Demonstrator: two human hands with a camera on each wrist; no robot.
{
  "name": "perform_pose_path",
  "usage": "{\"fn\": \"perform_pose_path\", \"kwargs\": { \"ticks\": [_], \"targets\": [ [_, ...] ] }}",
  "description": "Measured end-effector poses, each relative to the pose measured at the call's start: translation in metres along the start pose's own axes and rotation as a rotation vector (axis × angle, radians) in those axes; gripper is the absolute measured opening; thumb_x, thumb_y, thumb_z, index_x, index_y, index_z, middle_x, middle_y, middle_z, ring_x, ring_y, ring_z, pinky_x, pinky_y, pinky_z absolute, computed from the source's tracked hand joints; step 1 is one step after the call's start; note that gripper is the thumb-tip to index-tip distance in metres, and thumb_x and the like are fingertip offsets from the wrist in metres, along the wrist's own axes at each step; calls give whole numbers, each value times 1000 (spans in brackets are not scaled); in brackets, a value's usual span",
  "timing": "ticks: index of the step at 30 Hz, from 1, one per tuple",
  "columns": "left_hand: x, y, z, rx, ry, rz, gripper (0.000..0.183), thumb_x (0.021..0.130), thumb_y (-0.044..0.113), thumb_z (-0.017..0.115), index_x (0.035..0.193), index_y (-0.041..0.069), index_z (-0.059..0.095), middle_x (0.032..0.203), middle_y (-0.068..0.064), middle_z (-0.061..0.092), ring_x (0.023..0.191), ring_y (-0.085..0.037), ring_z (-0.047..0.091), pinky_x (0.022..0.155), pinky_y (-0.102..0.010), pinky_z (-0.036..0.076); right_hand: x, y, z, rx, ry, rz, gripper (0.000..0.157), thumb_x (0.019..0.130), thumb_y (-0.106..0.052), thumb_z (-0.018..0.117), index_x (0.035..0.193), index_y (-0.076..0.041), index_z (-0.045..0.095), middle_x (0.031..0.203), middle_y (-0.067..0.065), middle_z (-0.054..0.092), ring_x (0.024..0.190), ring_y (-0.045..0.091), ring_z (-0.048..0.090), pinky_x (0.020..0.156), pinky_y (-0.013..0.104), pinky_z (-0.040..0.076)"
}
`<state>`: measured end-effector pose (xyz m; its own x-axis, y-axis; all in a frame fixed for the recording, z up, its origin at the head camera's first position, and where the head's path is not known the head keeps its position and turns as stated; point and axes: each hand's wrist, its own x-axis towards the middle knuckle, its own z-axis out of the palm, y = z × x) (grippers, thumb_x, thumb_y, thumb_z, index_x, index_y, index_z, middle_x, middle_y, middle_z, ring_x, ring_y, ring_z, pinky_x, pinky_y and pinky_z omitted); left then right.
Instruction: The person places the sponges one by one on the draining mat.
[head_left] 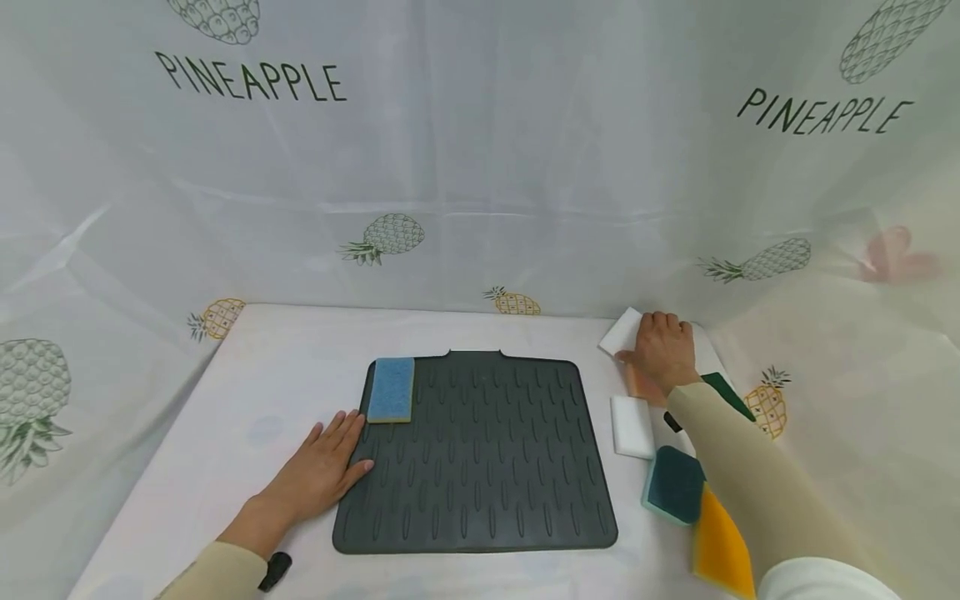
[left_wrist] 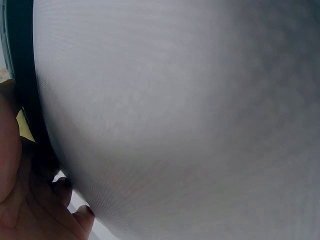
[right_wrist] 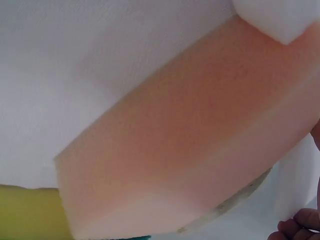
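Touching one dark mat [head_left: 487, 467], left hand [head_left: 318, 467] straight-fingered, one blue sponge [head_left: 391, 390] atop, right hand [head_left: 664, 350] grip unclear

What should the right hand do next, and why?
Maybe lift the peach sponge toward the mat: the right hand is close by that sponge, and the mat has bare room beside the blue sponge, while the left hand touches the mat's left edge.

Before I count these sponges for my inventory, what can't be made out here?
Head view: part of the peach block, hidden by the right grip.
Head view: part of the farther green pad, hidden by the right sleeve.
Head view: the yellow sponge, cut off at the bottom edge.
Right wrist view: most of the right grip, cut off by the right edge.
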<state>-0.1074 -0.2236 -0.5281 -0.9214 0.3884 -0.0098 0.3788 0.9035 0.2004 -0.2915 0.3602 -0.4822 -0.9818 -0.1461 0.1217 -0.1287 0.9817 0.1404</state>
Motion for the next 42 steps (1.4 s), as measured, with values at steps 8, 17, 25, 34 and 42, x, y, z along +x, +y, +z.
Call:
{"fn": "perform_pose_path", "kwargs": {
  "ticks": [8, 17, 25, 34, 42],
  "targets": [
    [-2, -2, 3, 4, -1, 5, 76, 107, 45, 61, 160, -5, 39, 165, -25, 40, 154, -46, 36, 120, -68, 34, -5, -10, 9, 51, -7, 32, 84, 88, -55, 76, 122, 15, 44, 117, 34, 51, 110, 51, 48, 91, 67, 44],
    [-3, -3, 4, 7, -13, 6, 77, 107, 47, 59, 161, -4, 37, 166, -25, 39, 155, -45, 35, 122, -67, 33, -2, -25, -1, 10, 106, -33, 96, 81, -51, 86, 131, 16, 38, 125, 34, 46, 118, 52, 45, 100, 66, 42],
    [-5, -2, 0, -2, -30, -6, 77, 107, 45, 59, 161, -5, 36, 166, -25, 38, 156, -44, 34, 123, -67, 32, -4, -60, -21, -32, 172, -174, 99, 80, -58, 83, 134, 14, 41, 127, 31, 49, 117, 48, 49, 98, 60, 44],
    [-3, 0, -3, -3, -41, 0, 78, 108, 47, 57, 162, -5, 34, 168, -24, 35, 157, -43, 32, 123, -66, 31, -5, -101, -33, -24, 246, -305, 101, 81, -62, 81, 137, 11, 42, 132, 29, 50, 121, 46, 50, 101, 58, 44],
    [0, -1, -4, 4, -43, 4, 77, 108, 45, 57, 162, -6, 34, 168, -25, 35, 157, -44, 33, 123, -66, 31, -7, -152, -41, 49, 243, -410, 100, 79, -63, 82, 141, 7, 48, 135, 26, 54, 122, 45, 54, 102, 58, 47]
  ]
}}
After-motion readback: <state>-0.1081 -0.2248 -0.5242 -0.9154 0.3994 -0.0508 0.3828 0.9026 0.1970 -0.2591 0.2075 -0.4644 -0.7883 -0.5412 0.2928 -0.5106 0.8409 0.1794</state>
